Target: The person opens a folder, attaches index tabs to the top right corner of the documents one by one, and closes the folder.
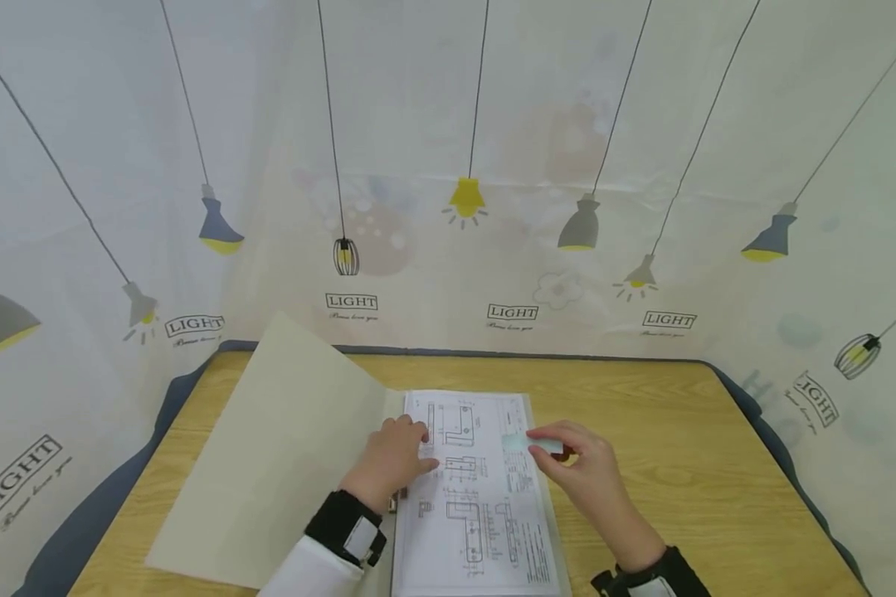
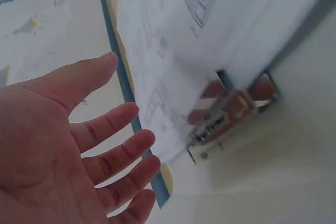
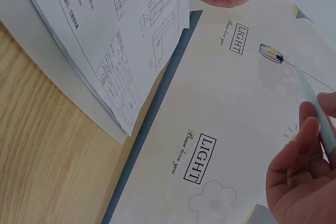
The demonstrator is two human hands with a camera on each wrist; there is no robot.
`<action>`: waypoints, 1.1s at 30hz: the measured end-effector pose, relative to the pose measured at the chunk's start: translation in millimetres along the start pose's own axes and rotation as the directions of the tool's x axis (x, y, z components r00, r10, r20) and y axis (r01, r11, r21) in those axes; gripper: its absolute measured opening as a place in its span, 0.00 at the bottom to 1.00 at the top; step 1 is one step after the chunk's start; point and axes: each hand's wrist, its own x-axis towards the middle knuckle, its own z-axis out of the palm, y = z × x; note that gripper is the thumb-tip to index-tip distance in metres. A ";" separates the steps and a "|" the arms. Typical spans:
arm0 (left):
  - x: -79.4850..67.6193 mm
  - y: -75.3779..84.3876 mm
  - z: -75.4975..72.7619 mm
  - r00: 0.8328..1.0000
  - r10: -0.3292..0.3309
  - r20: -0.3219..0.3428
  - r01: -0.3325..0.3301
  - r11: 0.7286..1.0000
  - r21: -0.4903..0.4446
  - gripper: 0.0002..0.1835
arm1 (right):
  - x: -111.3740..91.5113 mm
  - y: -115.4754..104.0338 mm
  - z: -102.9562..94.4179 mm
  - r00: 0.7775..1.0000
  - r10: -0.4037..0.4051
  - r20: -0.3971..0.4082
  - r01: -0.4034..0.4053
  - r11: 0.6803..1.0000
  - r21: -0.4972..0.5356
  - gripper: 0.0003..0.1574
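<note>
A stack of printed technical drawings (image 1: 485, 489) lies in an opened cream folder, its cover (image 1: 269, 473) turned to the left. My left hand (image 1: 392, 456) is over the left margin of the sheets, thumb and fingers spread. Close by it, a metal clip (image 2: 223, 121) fastens the sheets at the folder's spine. Between thumb and index finger, my right hand (image 1: 586, 473) pinches a pale blue-green slip (image 1: 517, 442) over the right part of the top sheet. The right wrist view catches this slip (image 3: 314, 100) nearly edge-on, with the other fingers curled beneath.
The wooden table (image 1: 679, 464) extends to the right of the folder. A pale wall covering (image 1: 418, 124) printed with hanging lamps stands behind and around it, with a dark blue border (image 1: 493, 354) along the table's far edge.
</note>
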 end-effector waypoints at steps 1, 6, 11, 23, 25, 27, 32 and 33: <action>1.6 -2.4 0.5 1.000 -0.013 0.003 0.013 1.000 -0.005 0.20 | 0.1 0.2 0.0 1.000 0.005 0.002 -0.005 1.000 0.000 0.11; 7.6 -15.1 6.2 0.999 -0.034 0.000 0.034 0.998 0.044 0.16 | -0.2 1.7 0.2 0.999 0.043 0.019 -0.043 0.999 -0.008 0.11; 11.6 -27.6 15.2 0.999 -0.026 -0.027 0.029 0.994 0.109 0.20 | 0.7 3.3 1.5 0.997 0.070 0.035 -0.069 0.997 -0.023 0.11; 13.9 -39.1 22.0 0.999 -0.039 0.024 0.034 0.985 0.171 0.30 | 5.4 8.1 6.5 0.992 0.122 0.035 -0.121 0.992 -0.048 0.11; 13.6 -38.5 21.8 0.998 -0.050 0.033 0.044 0.985 0.168 0.31 | 7.2 10.4 7.5 0.986 0.161 0.036 -0.159 0.986 -0.040 0.11; 13.6 -37.9 22.0 0.997 -0.063 0.040 0.056 0.985 0.165 0.32 | 9.2 14.2 9.0 0.979 0.203 0.037 -0.201 0.979 -0.036 0.10; 14.2 -36.8 23.0 0.994 -0.093 0.053 0.083 0.982 0.171 0.34 | 15.9 29.2 16.0 0.953 0.298 0.048 -0.298 0.954 -0.007 0.12; 14.0 -36.7 23.0 0.994 -0.098 0.056 0.087 0.981 0.172 0.34 | 17.4 32.6 17.8 0.947 0.317 0.055 -0.318 0.948 0.002 0.13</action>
